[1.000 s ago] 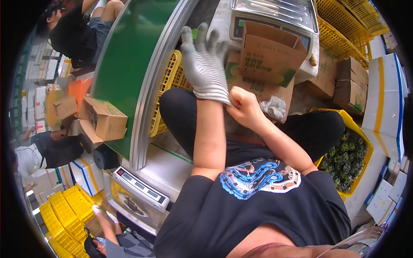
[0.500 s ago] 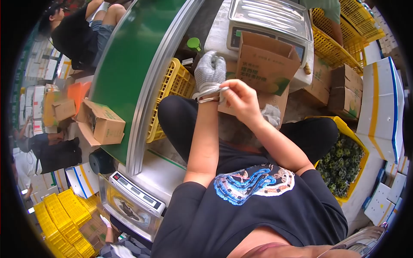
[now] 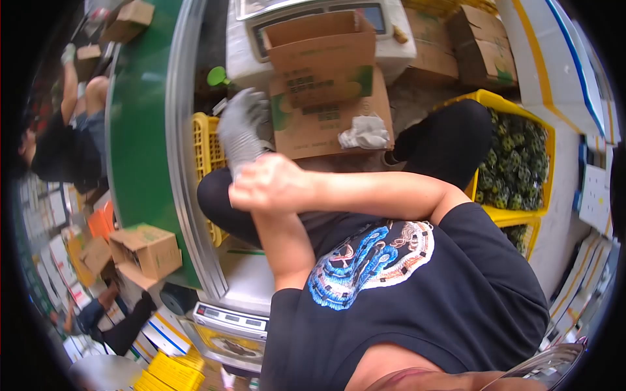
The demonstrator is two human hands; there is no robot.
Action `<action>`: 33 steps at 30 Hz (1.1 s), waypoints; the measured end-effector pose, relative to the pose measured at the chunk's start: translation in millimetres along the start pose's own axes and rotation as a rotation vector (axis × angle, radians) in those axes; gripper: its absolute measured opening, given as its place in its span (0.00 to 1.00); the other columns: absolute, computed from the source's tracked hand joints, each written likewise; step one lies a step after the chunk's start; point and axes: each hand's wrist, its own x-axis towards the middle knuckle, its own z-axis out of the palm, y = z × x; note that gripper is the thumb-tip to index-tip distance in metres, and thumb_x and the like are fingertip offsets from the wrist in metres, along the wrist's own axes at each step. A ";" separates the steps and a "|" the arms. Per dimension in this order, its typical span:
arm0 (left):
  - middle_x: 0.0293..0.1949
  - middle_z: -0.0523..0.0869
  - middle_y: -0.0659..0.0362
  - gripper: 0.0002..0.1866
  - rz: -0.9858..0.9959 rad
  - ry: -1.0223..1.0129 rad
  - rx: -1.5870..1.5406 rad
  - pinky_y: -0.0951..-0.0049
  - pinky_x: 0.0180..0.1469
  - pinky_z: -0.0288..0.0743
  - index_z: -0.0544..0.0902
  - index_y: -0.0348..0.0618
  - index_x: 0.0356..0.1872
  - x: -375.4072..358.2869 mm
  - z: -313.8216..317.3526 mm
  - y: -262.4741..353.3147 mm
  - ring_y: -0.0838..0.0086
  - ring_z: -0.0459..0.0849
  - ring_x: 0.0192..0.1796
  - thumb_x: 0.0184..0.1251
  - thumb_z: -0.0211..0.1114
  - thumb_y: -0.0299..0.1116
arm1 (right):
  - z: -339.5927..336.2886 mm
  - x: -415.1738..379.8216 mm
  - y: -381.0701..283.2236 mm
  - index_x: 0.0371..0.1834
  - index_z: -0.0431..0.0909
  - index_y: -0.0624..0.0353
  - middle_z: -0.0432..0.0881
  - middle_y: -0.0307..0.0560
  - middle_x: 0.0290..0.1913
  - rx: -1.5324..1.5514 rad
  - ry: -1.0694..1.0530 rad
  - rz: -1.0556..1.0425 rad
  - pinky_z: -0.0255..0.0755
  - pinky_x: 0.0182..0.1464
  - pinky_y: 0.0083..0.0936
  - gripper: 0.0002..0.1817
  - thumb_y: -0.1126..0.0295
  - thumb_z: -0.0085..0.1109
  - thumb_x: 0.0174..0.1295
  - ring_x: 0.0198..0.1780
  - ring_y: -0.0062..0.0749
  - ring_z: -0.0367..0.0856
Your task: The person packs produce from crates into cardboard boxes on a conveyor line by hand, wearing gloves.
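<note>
A grey knitted glove (image 3: 237, 148) covers my left hand (image 3: 242, 117), which is raised near the cardboard box with its fingers loosely bent and apart. It holds nothing. My bare right hand (image 3: 270, 184), blurred by motion, is wrapped round the left wrist at the glove's cuff; its fingertips are partly hidden. A crumpled whitish glove (image 3: 365, 132) lies on the cardboard in front of me. Behind it stands an open cardboard box (image 3: 323, 68) with green print, in front of a weighing scale (image 3: 319, 19).
A green conveyor belt (image 3: 147, 130) with a metal rail (image 3: 186, 156) runs along my left, beside a yellow crate (image 3: 205, 140). To my right, a yellow crate (image 3: 550, 156) holds dark green packed produce. Another scale (image 3: 231, 319) is at lower left. A co-worker (image 3: 68, 143) sits beyond the belt.
My view has shifted, so the scene sits differently. My right hand has gone from pinching the white cuff band to closing round the left wrist. The left fingers have loosened from a curl.
</note>
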 end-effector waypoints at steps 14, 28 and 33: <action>0.42 0.85 0.51 0.25 -0.568 -0.395 0.570 0.74 0.41 0.76 0.75 0.35 0.57 -51.2 52.3 -50.4 0.72 0.81 0.42 0.60 0.66 0.34 | -78.0 -156.6 58.8 0.49 0.73 0.59 0.74 0.49 0.42 -0.153 -0.359 1.147 0.75 0.44 0.35 0.20 0.71 0.62 0.51 0.43 0.46 0.79; 0.36 0.85 0.56 0.10 0.112 -0.116 0.139 0.74 0.43 0.77 0.81 0.37 0.43 -90.3 115.7 -14.9 0.76 0.82 0.39 0.61 0.63 0.27 | -91.5 -124.8 48.1 0.38 0.78 0.66 0.78 0.41 0.38 0.693 0.285 1.162 0.72 0.44 0.19 0.08 0.81 0.51 0.57 0.40 0.21 0.76; 0.40 0.85 0.47 0.12 0.379 -0.042 0.686 0.67 0.40 0.79 0.81 0.41 0.45 -96.1 109.1 -12.8 0.54 0.84 0.41 0.60 0.64 0.29 | -105.1 -115.9 54.7 0.42 0.77 0.61 0.81 0.38 0.37 0.923 0.501 1.466 0.75 0.41 0.18 0.07 0.76 0.49 0.64 0.36 0.22 0.81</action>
